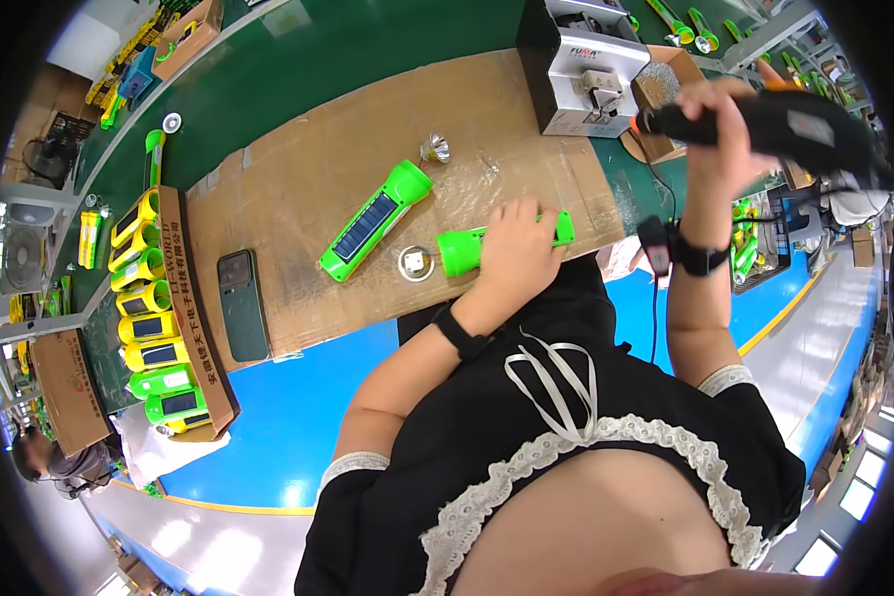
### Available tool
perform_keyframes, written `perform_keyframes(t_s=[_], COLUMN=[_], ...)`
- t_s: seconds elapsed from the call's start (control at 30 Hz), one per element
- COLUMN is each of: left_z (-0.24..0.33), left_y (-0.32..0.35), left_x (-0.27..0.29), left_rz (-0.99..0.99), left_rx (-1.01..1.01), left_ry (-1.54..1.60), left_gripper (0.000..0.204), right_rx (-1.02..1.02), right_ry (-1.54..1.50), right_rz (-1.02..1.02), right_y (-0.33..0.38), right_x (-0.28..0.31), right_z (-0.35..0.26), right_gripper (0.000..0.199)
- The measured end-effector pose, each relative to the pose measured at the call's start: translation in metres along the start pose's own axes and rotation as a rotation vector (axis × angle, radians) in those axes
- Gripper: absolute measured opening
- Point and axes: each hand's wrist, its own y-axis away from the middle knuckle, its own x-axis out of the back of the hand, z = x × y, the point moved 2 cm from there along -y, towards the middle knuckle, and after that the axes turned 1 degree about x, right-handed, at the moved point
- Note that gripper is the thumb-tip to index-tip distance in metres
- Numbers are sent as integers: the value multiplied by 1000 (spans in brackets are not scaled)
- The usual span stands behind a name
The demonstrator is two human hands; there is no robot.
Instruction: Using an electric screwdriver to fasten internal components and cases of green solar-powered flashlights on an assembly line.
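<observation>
My left hand (519, 246) lies closed over a green flashlight body (459, 253) on the cardboard sheet, near its front edge. A round reflector piece with a white centre (415, 264) sits just left of that body's open end. Raised at the right, my right hand (720, 124) grips a black electric screwdriver (810, 127), its orange-ringed tip pointing left toward the metal machine. Farther left on the cardboard, a second green flashlight body (375, 221) with a dark solar panel lies slanted. Its silver reflector (435, 149) hangs out at the far end on a wire.
A grey metal machine (588, 84) stands at the back right, beside a small carton of tiny metal parts (658, 83). A dark phone (243, 303) lies left on the cardboard (298, 189). Beyond it, a carton (201, 328) stands alongside several yellow and green flashlights (149, 328).
</observation>
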Motion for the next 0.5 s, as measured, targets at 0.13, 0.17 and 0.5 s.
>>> perform_keyframes(t_s=[0.13, 0.17, 0.5], left_z=[9, 10, -48], left_y=[-5, -3, 38], left_x=[3, 11, 52], left_rz=[130, 158, 18], left_rx=[-74, -88, 10], left_ry=[74, 100, 10], left_gripper=[51, 53, 53], right_rx=[-52, -74, -245], right_ry=[15, -7, 177], right_rz=[-1, -12, -106], right_y=[-13, -13, -17], right_x=[7, 10, 8], right_z=[51, 60, 76], right_gripper=[51, 48, 40])
